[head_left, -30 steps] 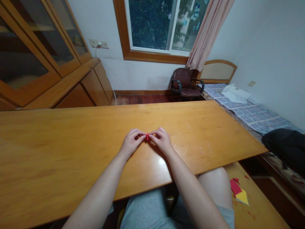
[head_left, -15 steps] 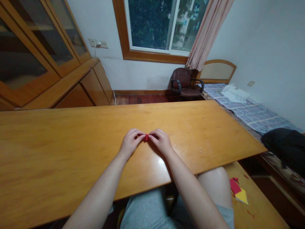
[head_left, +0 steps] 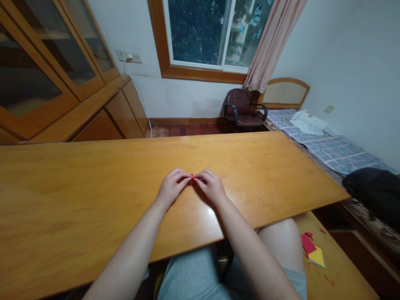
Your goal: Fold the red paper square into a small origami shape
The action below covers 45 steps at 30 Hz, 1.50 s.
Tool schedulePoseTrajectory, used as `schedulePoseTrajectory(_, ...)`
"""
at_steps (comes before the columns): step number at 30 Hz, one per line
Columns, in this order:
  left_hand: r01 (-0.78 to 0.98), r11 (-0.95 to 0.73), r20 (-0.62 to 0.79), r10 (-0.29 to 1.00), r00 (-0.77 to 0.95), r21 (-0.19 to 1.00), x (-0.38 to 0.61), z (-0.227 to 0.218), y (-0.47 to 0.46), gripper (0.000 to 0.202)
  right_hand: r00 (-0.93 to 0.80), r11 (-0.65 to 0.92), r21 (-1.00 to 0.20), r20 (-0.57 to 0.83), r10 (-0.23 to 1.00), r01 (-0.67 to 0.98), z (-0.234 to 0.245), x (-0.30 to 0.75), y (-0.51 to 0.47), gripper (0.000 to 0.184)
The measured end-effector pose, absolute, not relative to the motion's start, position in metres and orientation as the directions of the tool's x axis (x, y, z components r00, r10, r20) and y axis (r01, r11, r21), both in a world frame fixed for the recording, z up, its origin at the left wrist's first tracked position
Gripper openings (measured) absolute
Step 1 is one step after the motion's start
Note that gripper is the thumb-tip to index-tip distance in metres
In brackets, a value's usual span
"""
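A small piece of red folded paper (head_left: 192, 178) is pinched between my two hands, just above the middle of the wooden table (head_left: 93, 187). My left hand (head_left: 172, 185) grips its left side with thumb and fingertips. From the other side my right hand (head_left: 210, 185) holds it the same way, fingers closed. Most of the paper is covered by the fingertips, so its exact shape is hard to make out. A few tiny pale scraps (head_left: 263, 196) lie on the tabletop to the right of my right hand.
On a lower wooden bench (head_left: 340, 266) at the right lie red paper (head_left: 308, 244), yellow paper (head_left: 318, 257) and red scraps. A black bag (head_left: 371, 193) rests on the bed (head_left: 337, 146). A brown armchair (head_left: 242, 108) stands beyond the table, a glass-door cabinet (head_left: 75, 98) at the left.
The red paper has shifted slightly between the fingertips, and a bit more of it shows above them. Both hands stay in nearly the same place.
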<state>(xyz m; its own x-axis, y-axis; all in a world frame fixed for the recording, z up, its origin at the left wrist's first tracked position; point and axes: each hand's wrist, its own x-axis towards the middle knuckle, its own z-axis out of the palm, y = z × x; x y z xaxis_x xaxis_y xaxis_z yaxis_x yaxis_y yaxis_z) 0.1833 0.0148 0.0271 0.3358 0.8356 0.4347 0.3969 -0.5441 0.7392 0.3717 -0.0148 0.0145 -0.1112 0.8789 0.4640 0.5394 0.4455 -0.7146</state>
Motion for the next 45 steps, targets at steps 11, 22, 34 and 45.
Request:
schedulePoseTrajectory(11, 0.4, -0.568, 0.456, 0.82, 0.345, 0.719, 0.1844, 0.0262, 0.0142, 0.015, -0.123, 0.444, -0.717, 0.454, 0.882, 0.537, 0.0186, 0.3713, -0.0161, 0.014)
schedulePoseTrajectory(22, 0.406, -0.581, 0.455, 0.811, 0.369, 0.706, 0.1838, 0.0266, 0.0144, 0.015, -0.131, 0.457, -0.694, 0.47, 0.873, 0.556, 0.0177, 0.3701, -0.0177, 0.014)
schedulePoseTrajectory(34, 0.403, -0.589, 0.448, 0.802, 0.394, 0.701, 0.185, 0.0292, 0.0135, 0.012, -0.16, 0.483, -0.664, 0.487, 0.858, 0.571, 0.0209, 0.3688, -0.0201, 0.013)
schedulePoseTrajectory(45, 0.404, -0.568, 0.422, 0.815, 0.397, 0.717, 0.1861, 0.0261, 0.0137, 0.009, -0.145, 0.49, -0.665, 0.504, 0.851, 0.564, 0.0172, 0.3693, -0.0177, 0.01)
